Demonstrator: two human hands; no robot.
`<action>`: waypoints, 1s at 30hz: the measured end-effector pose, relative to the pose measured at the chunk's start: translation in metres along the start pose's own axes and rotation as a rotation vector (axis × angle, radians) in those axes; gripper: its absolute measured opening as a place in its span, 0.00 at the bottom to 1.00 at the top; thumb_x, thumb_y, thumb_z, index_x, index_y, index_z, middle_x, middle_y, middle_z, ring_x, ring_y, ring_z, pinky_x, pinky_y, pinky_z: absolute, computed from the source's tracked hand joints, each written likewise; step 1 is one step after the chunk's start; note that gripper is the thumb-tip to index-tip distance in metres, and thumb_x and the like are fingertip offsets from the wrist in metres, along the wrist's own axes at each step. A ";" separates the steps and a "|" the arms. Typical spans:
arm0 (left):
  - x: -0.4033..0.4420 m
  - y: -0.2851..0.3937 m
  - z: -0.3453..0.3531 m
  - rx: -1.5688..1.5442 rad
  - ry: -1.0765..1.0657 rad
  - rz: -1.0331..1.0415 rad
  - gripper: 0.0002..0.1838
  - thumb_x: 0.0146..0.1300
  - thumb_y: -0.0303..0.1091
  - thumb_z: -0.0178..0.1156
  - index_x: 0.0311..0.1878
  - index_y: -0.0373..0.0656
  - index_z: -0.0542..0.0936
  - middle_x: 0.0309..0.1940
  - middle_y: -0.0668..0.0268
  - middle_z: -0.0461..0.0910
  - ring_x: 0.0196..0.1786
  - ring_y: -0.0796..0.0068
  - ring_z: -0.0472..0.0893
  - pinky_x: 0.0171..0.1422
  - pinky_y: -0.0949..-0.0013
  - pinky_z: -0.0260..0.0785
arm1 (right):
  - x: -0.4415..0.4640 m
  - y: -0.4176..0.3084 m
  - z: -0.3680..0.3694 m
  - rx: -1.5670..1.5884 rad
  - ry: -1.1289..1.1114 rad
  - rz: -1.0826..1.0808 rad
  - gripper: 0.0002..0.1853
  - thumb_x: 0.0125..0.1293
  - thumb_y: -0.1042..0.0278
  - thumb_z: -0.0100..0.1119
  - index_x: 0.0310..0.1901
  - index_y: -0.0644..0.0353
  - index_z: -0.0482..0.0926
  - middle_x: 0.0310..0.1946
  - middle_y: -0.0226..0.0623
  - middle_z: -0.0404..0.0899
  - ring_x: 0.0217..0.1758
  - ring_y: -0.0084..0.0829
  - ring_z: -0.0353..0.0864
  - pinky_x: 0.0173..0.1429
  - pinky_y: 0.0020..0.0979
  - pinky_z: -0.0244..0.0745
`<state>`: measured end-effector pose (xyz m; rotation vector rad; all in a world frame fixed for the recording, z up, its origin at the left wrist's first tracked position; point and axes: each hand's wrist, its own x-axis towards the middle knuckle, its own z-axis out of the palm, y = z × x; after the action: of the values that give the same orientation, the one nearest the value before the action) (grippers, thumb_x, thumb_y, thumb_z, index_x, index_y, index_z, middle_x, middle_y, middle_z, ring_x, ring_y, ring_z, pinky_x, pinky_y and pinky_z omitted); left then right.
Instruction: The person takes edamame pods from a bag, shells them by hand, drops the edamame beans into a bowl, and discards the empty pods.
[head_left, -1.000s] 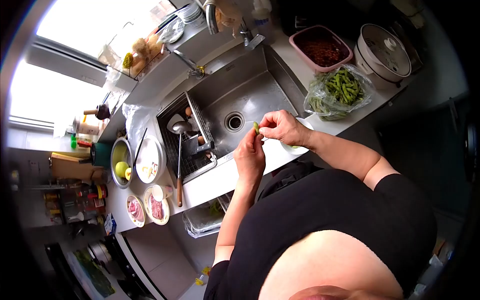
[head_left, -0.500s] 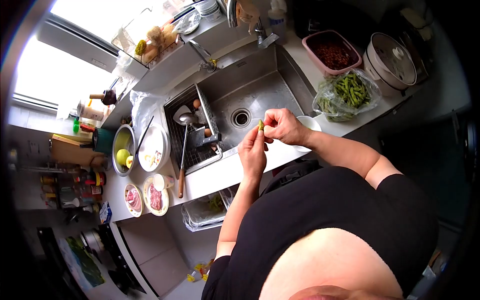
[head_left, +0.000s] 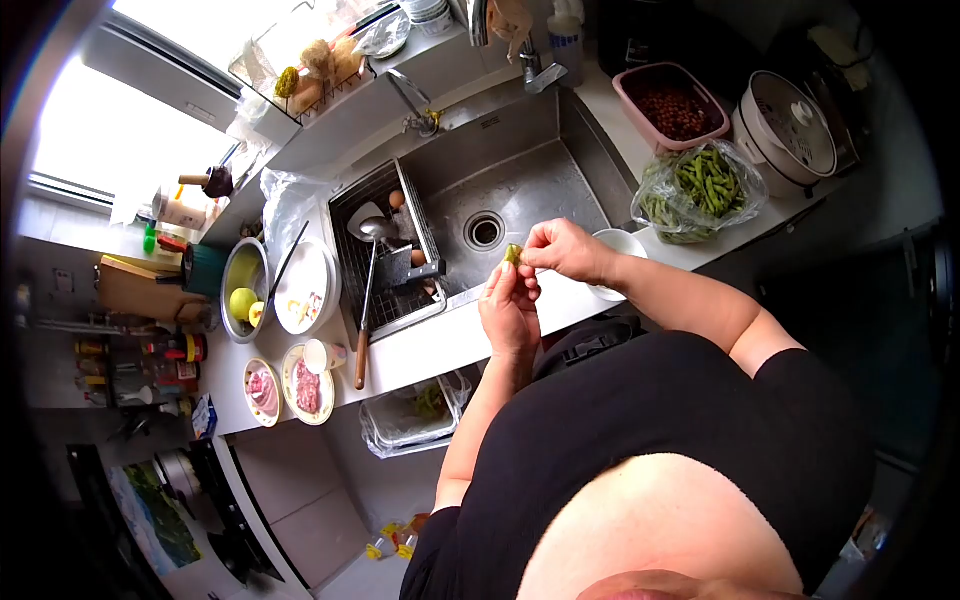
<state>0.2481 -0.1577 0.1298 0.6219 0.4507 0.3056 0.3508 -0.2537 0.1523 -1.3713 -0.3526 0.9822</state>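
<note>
Green pod (head_left: 512,255), one, was held above the sink's (head_left: 540,190) front edge, pinched in the fingertips of left hand (head_left: 512,308) and right hand (head_left: 567,250). White bowl (head_left: 625,242), partly hidden, and bagged pods (head_left: 712,182) stood by the sink's front right corner. Step, by judgement: two-handed fingerwork on the pod, calling next for a light, steady pinch.

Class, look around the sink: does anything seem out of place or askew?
The ladle looks askew: its bowl lies over the wire rack, but its wooden handle juts out toward the counter's front edge.
</note>
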 end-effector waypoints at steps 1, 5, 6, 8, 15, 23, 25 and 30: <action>0.001 0.001 -0.001 -0.002 0.002 0.000 0.10 0.67 0.32 0.49 0.42 0.36 0.75 0.26 0.67 0.77 0.26 0.81 0.72 0.30 0.79 0.64 | -0.002 -0.002 0.000 -0.218 0.078 -0.147 0.04 0.56 0.71 0.58 0.29 0.61 0.75 0.21 0.30 0.73 0.21 0.20 0.69 0.26 0.22 0.64; 0.005 0.002 -0.006 0.034 0.011 -0.059 0.10 0.67 0.33 0.48 0.39 0.37 0.74 0.26 0.67 0.77 0.25 0.80 0.73 0.28 0.79 0.64 | -0.010 -0.007 0.002 -0.689 0.194 -0.473 0.05 0.55 0.73 0.59 0.33 0.61 0.75 0.26 0.36 0.72 0.31 0.29 0.76 0.34 0.29 0.70; 0.006 0.002 -0.007 0.041 -0.003 -0.073 0.10 0.67 0.33 0.48 0.38 0.37 0.74 0.26 0.67 0.77 0.25 0.80 0.73 0.27 0.79 0.64 | -0.009 -0.004 0.002 -0.746 0.167 -0.617 0.05 0.56 0.73 0.58 0.34 0.61 0.75 0.26 0.36 0.73 0.32 0.31 0.77 0.35 0.30 0.71; 0.006 0.002 -0.006 0.078 0.006 -0.073 0.10 0.68 0.34 0.47 0.38 0.37 0.74 0.25 0.67 0.77 0.24 0.80 0.72 0.27 0.79 0.64 | -0.009 -0.004 0.000 -0.799 0.117 -0.716 0.05 0.57 0.71 0.57 0.34 0.62 0.75 0.28 0.40 0.76 0.33 0.38 0.78 0.40 0.34 0.73; 0.008 -0.003 -0.011 0.327 -0.036 0.044 0.12 0.69 0.36 0.48 0.36 0.39 0.74 0.23 0.69 0.75 0.22 0.83 0.70 0.25 0.80 0.61 | -0.011 -0.013 -0.005 -0.704 0.017 -0.478 0.08 0.57 0.69 0.58 0.35 0.64 0.76 0.32 0.42 0.79 0.36 0.38 0.79 0.41 0.34 0.74; 0.012 -0.002 -0.017 1.016 -0.047 0.382 0.12 0.69 0.34 0.47 0.32 0.38 0.75 0.19 0.72 0.72 0.22 0.86 0.68 0.26 0.79 0.60 | -0.010 0.000 -0.010 -0.568 -0.040 -0.437 0.07 0.59 0.69 0.58 0.36 0.63 0.75 0.28 0.37 0.79 0.32 0.29 0.78 0.37 0.30 0.72; 0.011 -0.003 -0.016 0.795 -0.078 0.248 0.12 0.69 0.36 0.48 0.34 0.40 0.75 0.19 0.73 0.71 0.19 0.89 0.65 0.22 0.83 0.55 | -0.009 0.010 -0.015 -0.262 -0.052 -0.292 0.06 0.63 0.68 0.57 0.36 0.61 0.73 0.26 0.27 0.77 0.31 0.18 0.74 0.35 0.22 0.69; 0.009 -0.002 -0.023 0.794 -0.045 0.192 0.11 0.68 0.37 0.50 0.34 0.40 0.75 0.19 0.73 0.72 0.18 0.89 0.64 0.21 0.83 0.55 | -0.035 0.023 -0.059 -0.484 0.197 -0.231 0.11 0.60 0.62 0.58 0.30 0.62 0.74 0.22 0.28 0.73 0.26 0.18 0.70 0.31 0.24 0.65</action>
<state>0.2451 -0.1442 0.1088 1.4497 0.4652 0.2898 0.3645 -0.3206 0.1291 -1.8013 -0.6118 0.5818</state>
